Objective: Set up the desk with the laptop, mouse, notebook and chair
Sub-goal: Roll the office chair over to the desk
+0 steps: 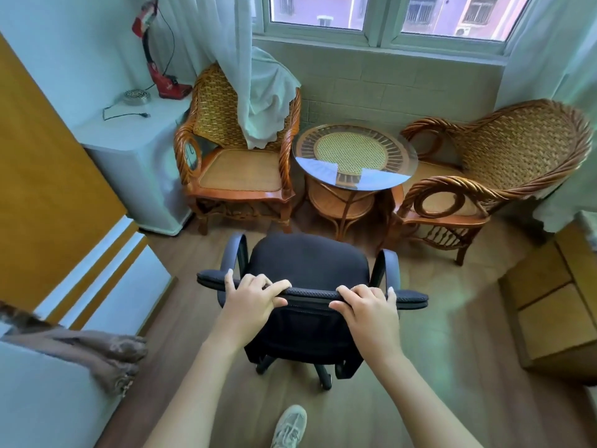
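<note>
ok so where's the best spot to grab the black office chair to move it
Take the black fabric office chair by the backrest's top edge, from behind, as the left hand and right hand do now. The edge is a wide bar facing the person; two spread grips should steer the wheeled base.

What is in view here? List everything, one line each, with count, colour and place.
office chair: one, black, centre, on the wood floor
rattan chairs: two, brown, either side of the round table
round table: one, brown with glass top, under the window
curtain: white, draped over the left rattan chair
lamp: one, red, on the white cabinet at left
white cabinet: one, left of the rattan chair
round tin: one, silver, beside the lamp
drawers: one unit, light wood, right edge
shoe: one, grey, bottom centre
left hand: grips the office chair's backrest top
right hand: grips the same backrest top
</note>
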